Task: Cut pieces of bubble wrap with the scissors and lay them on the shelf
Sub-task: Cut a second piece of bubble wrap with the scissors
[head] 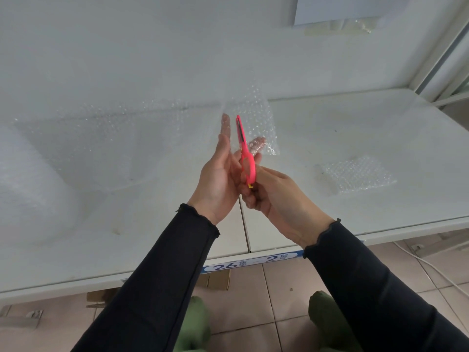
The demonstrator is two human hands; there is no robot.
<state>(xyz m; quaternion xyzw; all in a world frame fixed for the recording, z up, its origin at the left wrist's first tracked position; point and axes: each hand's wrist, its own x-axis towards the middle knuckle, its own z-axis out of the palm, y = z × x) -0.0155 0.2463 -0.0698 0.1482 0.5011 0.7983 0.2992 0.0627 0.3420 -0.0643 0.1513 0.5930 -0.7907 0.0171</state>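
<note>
My right hand (269, 196) grips the handle of the pink scissors (244, 148); their blades are closed and point up and away. My left hand (219, 174) is right beside them and holds a small piece of bubble wrap (256, 118) upright above the white shelf (330, 138). One finger stretches up behind the wrap, and other fingertips show through it to the right of the scissors. A wide bubble wrap sheet (88, 148) lies spread over the left part of the shelf. One cut piece of bubble wrap (357, 176) lies flat on the shelf to the right.
A bulky roll of bubble wrap (22, 189) fills the shelf's left end. The shelf's front edge carries a blue label strip (253, 261). A white upright post (436, 59) stands at the back right. Tiled floor, flattened cardboard (215, 280) and a white cable (436, 270) lie below.
</note>
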